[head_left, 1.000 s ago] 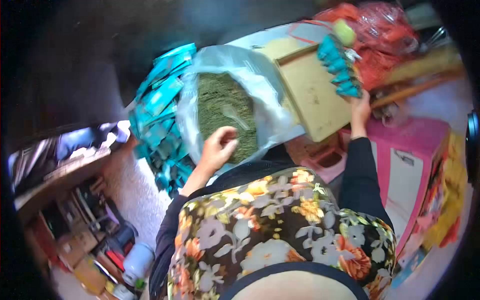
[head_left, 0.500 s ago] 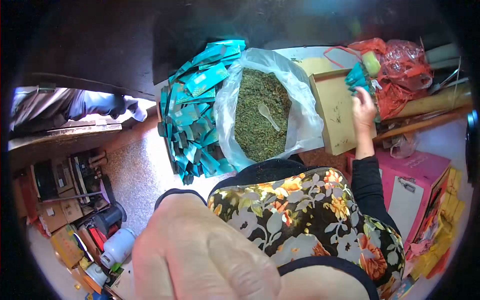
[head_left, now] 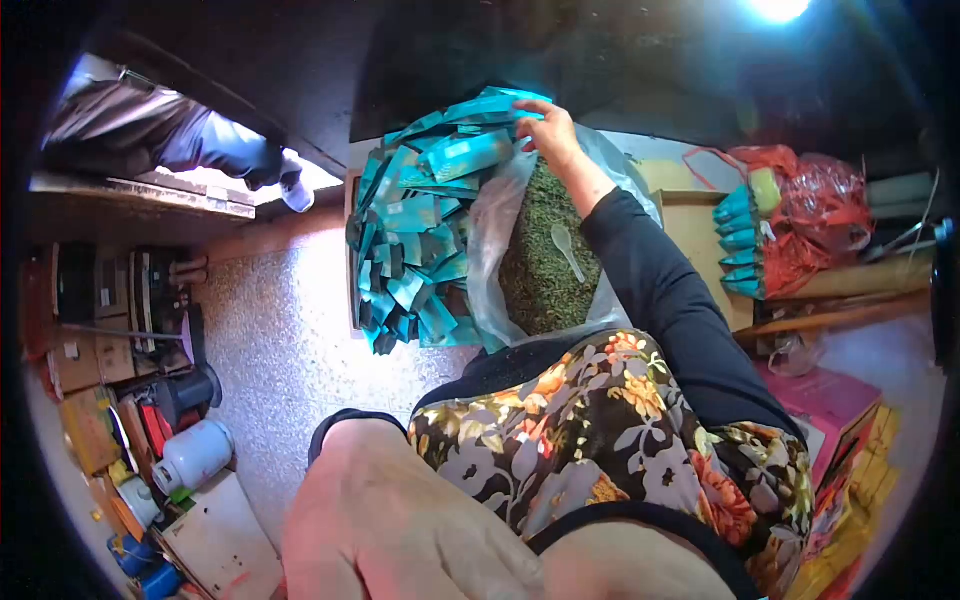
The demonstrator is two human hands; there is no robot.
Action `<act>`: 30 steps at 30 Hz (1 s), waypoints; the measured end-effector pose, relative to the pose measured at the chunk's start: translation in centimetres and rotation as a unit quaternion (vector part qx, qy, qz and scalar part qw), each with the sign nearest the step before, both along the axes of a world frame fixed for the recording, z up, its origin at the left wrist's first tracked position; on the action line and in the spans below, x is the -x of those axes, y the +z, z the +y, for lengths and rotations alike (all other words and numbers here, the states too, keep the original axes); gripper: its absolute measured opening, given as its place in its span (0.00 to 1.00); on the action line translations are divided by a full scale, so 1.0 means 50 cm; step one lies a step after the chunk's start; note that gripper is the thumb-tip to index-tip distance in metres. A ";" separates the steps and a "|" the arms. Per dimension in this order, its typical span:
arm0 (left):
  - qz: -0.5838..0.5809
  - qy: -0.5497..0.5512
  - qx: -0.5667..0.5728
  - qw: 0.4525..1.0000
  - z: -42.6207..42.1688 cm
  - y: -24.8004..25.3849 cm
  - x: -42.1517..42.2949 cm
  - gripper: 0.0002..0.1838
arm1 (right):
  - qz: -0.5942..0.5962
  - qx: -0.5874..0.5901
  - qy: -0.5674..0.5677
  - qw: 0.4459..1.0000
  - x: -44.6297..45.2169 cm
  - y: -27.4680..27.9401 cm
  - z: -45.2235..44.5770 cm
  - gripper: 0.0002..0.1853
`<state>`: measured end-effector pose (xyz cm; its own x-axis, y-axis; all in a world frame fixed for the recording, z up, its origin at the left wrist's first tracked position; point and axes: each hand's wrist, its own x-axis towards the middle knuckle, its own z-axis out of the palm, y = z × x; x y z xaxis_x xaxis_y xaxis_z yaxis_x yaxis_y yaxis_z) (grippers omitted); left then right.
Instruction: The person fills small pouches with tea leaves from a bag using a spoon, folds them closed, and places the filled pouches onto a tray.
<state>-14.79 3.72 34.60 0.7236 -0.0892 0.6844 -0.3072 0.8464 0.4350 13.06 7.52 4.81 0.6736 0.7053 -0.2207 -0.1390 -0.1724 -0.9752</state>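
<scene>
Upper centre: I register the right hand (head_left: 553,132), fingers (head_left: 537,107) apart at the teal packets (head_left: 412,215). Lower centre: left hand (head_left: 400,510); I cannot tell its finger state.

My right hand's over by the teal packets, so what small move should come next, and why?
I'd probably pinch one packet from the far edge of the teal pile with the right hand, since it is right at that edge, while the left hand is close to the camera, away from the pile. I can't tell whether anything is gripped.
</scene>
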 end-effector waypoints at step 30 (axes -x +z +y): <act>-0.192 0.050 -0.064 0.978 0.040 -0.060 0.061 0.05 | 0.068 -0.115 -0.036 0.990 0.078 0.050 -0.143 0.10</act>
